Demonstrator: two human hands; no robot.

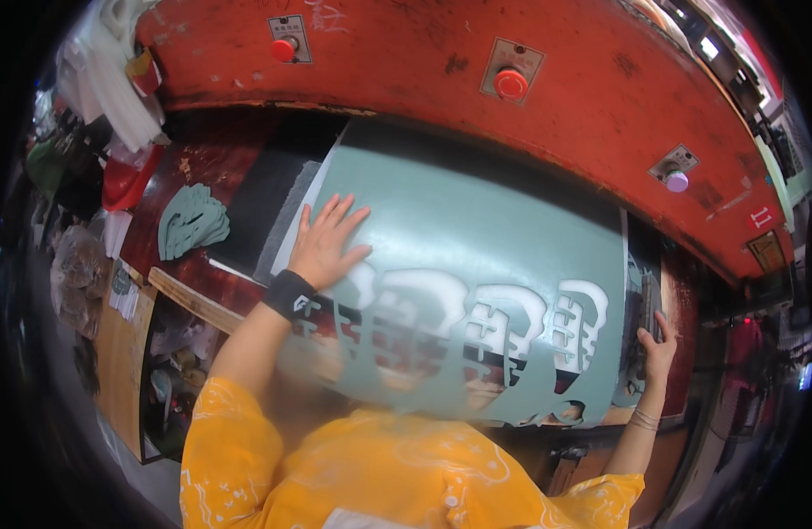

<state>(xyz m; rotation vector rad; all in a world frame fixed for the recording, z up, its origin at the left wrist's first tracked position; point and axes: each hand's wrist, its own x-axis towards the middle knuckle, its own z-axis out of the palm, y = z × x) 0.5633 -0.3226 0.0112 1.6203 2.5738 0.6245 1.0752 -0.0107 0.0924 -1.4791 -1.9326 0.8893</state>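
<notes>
A pale green sheet (485,203) lies under the red machine, its near part hanging toward me. Several shoe-upper-shaped holes run along that near part. My left hand (328,245) rests flat on the sheet's left side, fingers spread, a black band round the wrist. At the sheet's right edge my right hand (658,351) grips a dark, narrow-edged cutting die (650,300), which stands on edge and is partly hidden by the fingers. A stack of cut green pieces (193,222) sits on the table to the left.
The red machine beam (397,66) spans the far side and carries a red button (283,49), a larger red button (511,85) and a purple button (677,182). Plastic bags (78,269) are at far left. A wooden edge strip (190,300) borders the table.
</notes>
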